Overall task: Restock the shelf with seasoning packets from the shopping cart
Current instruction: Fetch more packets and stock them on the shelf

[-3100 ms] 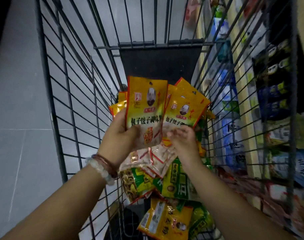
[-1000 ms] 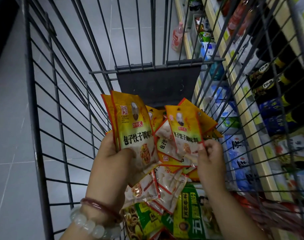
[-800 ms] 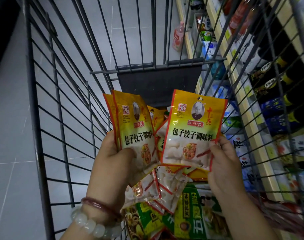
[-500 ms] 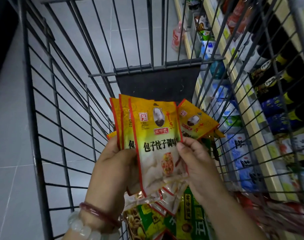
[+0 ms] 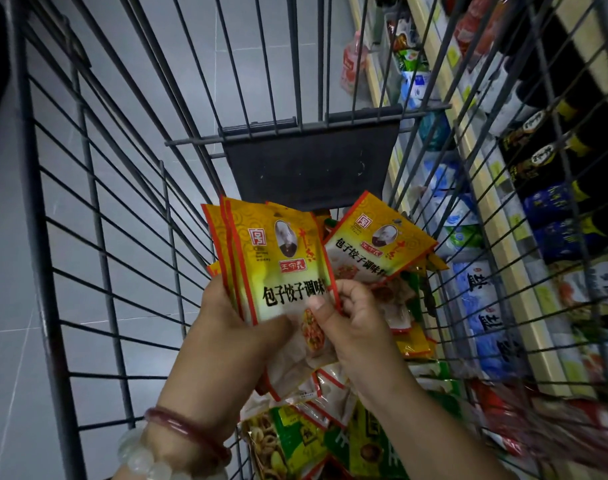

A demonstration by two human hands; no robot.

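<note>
Inside the wire shopping cart [image 5: 98, 216], my left hand [image 5: 226, 341] grips a stack of yellow seasoning packets [image 5: 281, 268] held upright. My right hand [image 5: 351, 323] pinches the right edge of the front packet of that stack, thumb on its face. Behind my right hand another yellow packet [image 5: 378, 240] lies tilted on the pile in the cart. Below my hands lie more packets, white-and-red ones [image 5: 330, 393] and green ones [image 5: 361, 445].
A dark flap [image 5: 313, 161] hangs at the cart's far end. Through the right wire wall I see store shelves [image 5: 496, 237] with dark bottles [image 5: 545, 157] and blue-and-white bags [image 5: 482, 306]. Grey tiled floor [image 5: 11, 271] lies to the left.
My right hand lifted one yellow packet from the pile, brought it left and laid it on the front of the stack in my left hand. It now pinches that packet's edge.
</note>
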